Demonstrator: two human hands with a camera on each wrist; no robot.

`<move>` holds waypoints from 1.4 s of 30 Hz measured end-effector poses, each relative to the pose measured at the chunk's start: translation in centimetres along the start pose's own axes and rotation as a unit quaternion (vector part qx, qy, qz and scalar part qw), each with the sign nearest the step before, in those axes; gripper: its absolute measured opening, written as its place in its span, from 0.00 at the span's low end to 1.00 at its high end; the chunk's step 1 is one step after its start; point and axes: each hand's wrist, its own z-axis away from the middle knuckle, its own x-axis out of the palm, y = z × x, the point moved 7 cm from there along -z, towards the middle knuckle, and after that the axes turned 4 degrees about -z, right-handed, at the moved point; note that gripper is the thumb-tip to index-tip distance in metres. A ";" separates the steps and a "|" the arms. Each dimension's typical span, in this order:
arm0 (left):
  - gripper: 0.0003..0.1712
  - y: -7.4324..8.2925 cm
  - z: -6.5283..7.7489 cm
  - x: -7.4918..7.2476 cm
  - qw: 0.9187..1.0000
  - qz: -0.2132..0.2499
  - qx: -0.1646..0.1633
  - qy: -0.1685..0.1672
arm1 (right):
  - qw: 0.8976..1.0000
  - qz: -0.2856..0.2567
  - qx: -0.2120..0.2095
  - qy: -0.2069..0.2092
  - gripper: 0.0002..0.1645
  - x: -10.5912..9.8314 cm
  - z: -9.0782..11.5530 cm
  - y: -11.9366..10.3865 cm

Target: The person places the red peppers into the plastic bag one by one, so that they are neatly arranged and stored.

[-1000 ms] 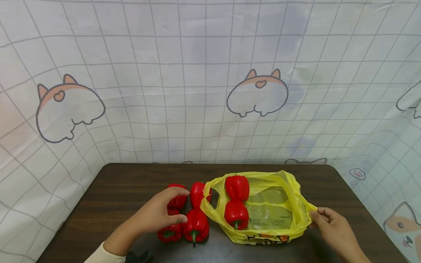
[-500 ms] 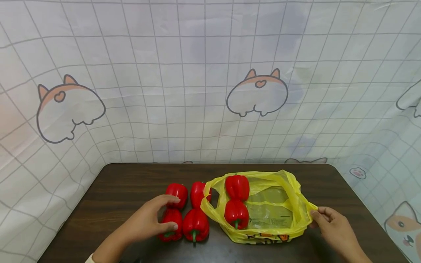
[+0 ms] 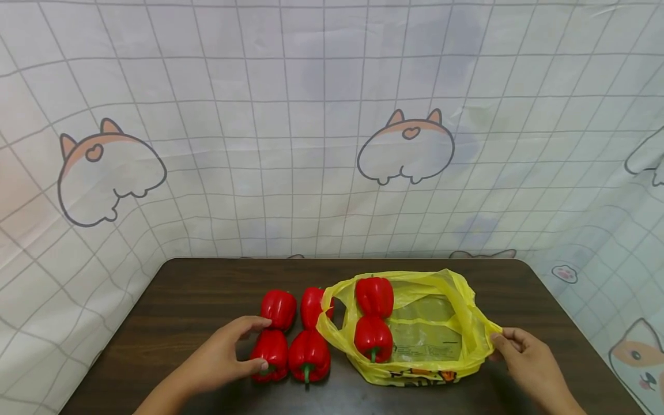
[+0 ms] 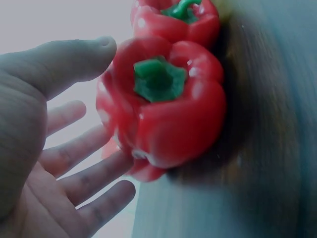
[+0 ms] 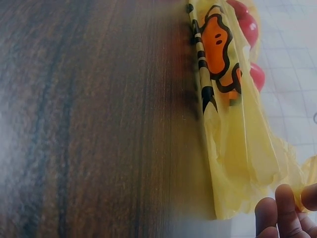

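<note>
Glossy red bell pepper with a green stem (image 3: 272, 354) lay on its side on the dark brown wood-grain table (image 3: 181, 305), near-left in a cluster of four. Stem end pointed toward the person; long axis ran roughly near to far. Left hand (image 3: 220, 354) was around its left side, fingers spread and relaxed, thumb overlapping the stem end in the head view; no grip. Fingertip contact: could not tell. Stem partly covered by the thumb there, plain but soft-edged in the left wrist view.

Near-right red pepper (image 3: 309, 354) sat just beside it, stem also toward the person. Far-left red pepper (image 3: 278, 309) lay just behind. Far-right red pepper (image 3: 311, 308) was partly hidden by a handle loop of the yellow thin plastic bag (image 3: 415, 373).

Bag's long axis ran left to right, mouth gaping upward. Inside, left part: far bagged pepper (image 3: 373, 297), stem at its far end, and near bagged pepper (image 3: 373, 340), stem toward the person. Right hand (image 3: 529, 360) pinched the bag's right edge; cut off in its wrist view. Printed lettering on the near wall was crumpled, unreadable.

White grid-patterned cloth (image 3: 290, 115) hung behind.
</note>
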 end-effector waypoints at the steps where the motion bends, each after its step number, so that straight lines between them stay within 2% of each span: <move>1: 0.40 -0.2 0.1 0.0 1.000 0.002 -0.001 -0.002 | 1.000 -0.001 0.001 0.001 0.38 0.0 0.0 0.0; 14: 0.42 -2.2 0.4 0.4 0.997 0.054 -0.014 -0.050 | 1.000 -0.003 0.000 0.000 0.36 0.1 0.1 -0.1; 24: 0.41 -2.5 0.2 0.6 0.993 0.088 -0.003 -0.075 | 1.000 0.005 0.000 0.007 0.36 0.1 0.1 -0.1; 34: 0.38 -2.4 0.2 0.6 0.993 0.076 -0.003 -0.085 | 1.000 0.002 -0.003 0.010 0.34 0.2 0.2 -0.1; 42: 0.34 -2.2 0.6 0.6 0.995 0.064 0.025 -0.066 | 1.000 0.000 -0.002 0.006 0.34 0.2 0.1 0.0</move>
